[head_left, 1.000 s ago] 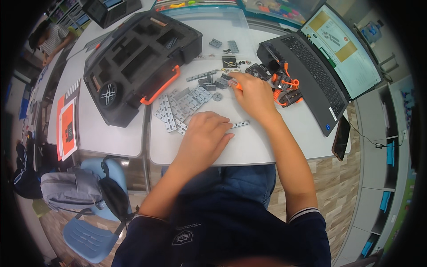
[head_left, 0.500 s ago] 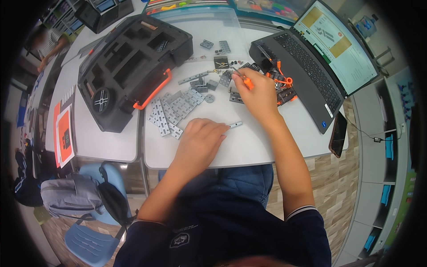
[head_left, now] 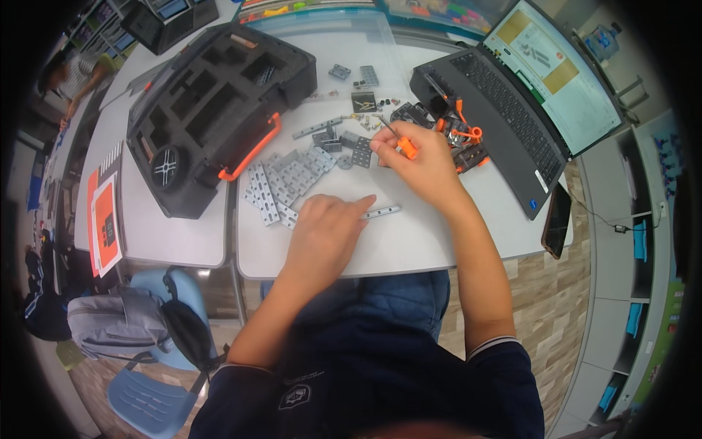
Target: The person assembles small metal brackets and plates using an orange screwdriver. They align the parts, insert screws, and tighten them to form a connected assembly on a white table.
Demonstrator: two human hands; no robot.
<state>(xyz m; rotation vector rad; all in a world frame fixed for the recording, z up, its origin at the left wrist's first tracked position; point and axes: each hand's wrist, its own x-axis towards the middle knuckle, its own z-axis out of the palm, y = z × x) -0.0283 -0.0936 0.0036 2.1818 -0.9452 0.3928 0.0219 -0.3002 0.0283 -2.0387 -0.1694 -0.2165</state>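
- Presently, the right hand (head_left: 424, 157) grips an orange-handled screwdriver (head_left: 407, 148), shaft angled toward the upper left.
- Left hand (head_left: 324, 228): palm down, index finger extended, beside a narrow perforated bar (head_left: 383, 211) lying on the worktop (head_left: 417, 245); whether it grips the bar cannot be told.
- Dark perforated plate (head_left: 361, 152): at the right fingertips, contact unclear.
- Grey perforated plates (head_left: 296, 175): heaped beyond the left hand.
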